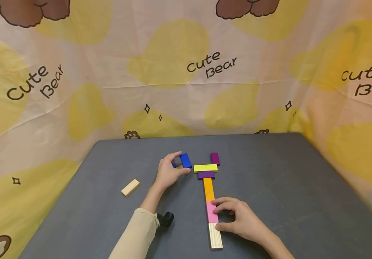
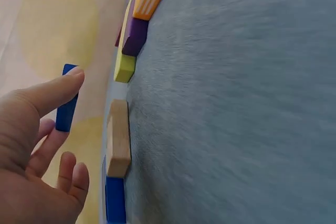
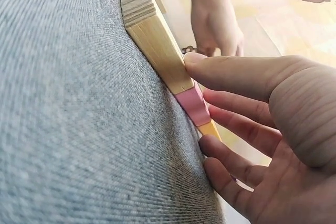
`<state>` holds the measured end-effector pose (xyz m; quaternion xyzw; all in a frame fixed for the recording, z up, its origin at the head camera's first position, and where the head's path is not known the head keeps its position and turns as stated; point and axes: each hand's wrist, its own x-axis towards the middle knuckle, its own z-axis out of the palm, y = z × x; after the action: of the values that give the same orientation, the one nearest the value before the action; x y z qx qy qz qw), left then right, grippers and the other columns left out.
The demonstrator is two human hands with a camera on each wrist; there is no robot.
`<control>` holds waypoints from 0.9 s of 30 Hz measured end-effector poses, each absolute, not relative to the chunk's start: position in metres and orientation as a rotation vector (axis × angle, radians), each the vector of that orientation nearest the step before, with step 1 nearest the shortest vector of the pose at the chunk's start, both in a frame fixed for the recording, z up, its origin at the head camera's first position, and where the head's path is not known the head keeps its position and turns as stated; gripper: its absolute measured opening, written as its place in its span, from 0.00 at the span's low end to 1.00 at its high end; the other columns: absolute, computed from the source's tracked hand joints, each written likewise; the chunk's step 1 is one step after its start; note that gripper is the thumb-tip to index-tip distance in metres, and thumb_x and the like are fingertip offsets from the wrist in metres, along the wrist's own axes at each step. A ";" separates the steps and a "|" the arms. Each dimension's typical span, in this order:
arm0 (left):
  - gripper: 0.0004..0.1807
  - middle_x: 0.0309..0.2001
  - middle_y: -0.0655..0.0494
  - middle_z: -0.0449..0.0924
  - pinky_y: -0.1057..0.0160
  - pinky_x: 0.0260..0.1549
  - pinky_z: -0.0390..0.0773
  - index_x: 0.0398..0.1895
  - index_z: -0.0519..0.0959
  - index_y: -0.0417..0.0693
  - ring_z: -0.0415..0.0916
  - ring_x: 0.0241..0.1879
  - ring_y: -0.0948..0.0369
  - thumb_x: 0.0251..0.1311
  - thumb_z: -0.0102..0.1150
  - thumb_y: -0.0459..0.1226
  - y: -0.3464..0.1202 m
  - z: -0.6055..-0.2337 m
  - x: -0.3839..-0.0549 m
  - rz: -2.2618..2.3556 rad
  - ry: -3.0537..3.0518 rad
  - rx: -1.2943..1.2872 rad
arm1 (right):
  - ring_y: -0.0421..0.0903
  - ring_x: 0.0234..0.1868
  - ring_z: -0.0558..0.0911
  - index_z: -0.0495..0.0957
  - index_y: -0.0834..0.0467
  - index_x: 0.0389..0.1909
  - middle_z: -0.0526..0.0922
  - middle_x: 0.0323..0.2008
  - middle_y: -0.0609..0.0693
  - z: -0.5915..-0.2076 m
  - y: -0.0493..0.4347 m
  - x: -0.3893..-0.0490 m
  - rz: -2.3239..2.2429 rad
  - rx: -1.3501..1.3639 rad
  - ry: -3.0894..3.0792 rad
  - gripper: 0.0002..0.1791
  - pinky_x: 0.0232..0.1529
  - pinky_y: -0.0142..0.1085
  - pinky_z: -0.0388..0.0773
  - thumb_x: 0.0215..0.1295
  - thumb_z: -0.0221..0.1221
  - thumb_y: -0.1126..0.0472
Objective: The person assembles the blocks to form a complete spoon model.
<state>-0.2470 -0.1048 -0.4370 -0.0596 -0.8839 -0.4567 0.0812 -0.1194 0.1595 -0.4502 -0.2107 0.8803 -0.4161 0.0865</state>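
My left hand (image 1: 167, 172) pinches a blue block (image 1: 186, 160) between thumb and fingers, above the table, left of a yellow-green block (image 1: 205, 168). Below that hand, in the left wrist view, lie a plain wooden block (image 2: 118, 140) and another blue block (image 2: 115, 199). A row runs toward me from a purple block (image 1: 206, 175) beside the yellow-green one: an orange block (image 1: 209, 189), a pink block (image 1: 212, 212) and a plain wooden block (image 1: 215, 235). With relaxed fingers, my right hand (image 1: 237, 217) touches the pink block, its thumb against the row's wooden block.
A dark magenta block (image 1: 215, 158) lies behind the yellow-green one's right end. Further left is a loose wooden block (image 1: 130, 187). The grey table (image 1: 302, 187) meets a patterned cloth (image 1: 173, 108) at the back and sides. A black device (image 1: 165, 219) sits at my left wrist.
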 end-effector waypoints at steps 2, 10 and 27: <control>0.38 0.59 0.50 0.74 0.50 0.49 0.70 0.65 0.74 0.52 0.64 0.55 0.50 0.48 0.78 0.43 -0.101 -0.437 -0.258 -1.373 -2.643 -0.192 | 0.46 0.55 0.73 0.85 0.42 0.41 0.77 0.55 0.37 -0.450 0.160 -0.120 -1.241 -0.627 2.625 0.17 0.46 0.39 0.75 0.50 0.75 0.46; 0.38 0.61 0.50 0.74 0.49 0.54 0.70 0.67 0.73 0.49 0.64 0.58 0.48 0.51 0.76 0.41 -0.095 -0.436 -0.284 -1.331 -2.722 -0.261 | 0.45 0.54 0.74 0.84 0.42 0.41 0.78 0.55 0.37 -0.451 0.161 -0.118 -1.285 -0.660 2.617 0.16 0.46 0.37 0.74 0.50 0.75 0.48; 0.40 0.63 0.50 0.74 0.45 0.64 0.57 0.70 0.67 0.44 0.58 0.66 0.45 0.55 0.72 0.40 -0.091 -0.441 -0.294 -1.198 -2.928 -0.298 | 0.45 0.56 0.73 0.84 0.42 0.42 0.77 0.55 0.36 -0.450 0.163 -0.119 -1.290 -0.665 2.584 0.16 0.47 0.39 0.74 0.52 0.74 0.47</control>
<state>-0.2940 -0.0907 -0.4410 -0.0938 -0.9213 -0.3770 -0.0180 -0.1194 0.1625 -0.4501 -0.2234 0.8685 -0.4334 0.0888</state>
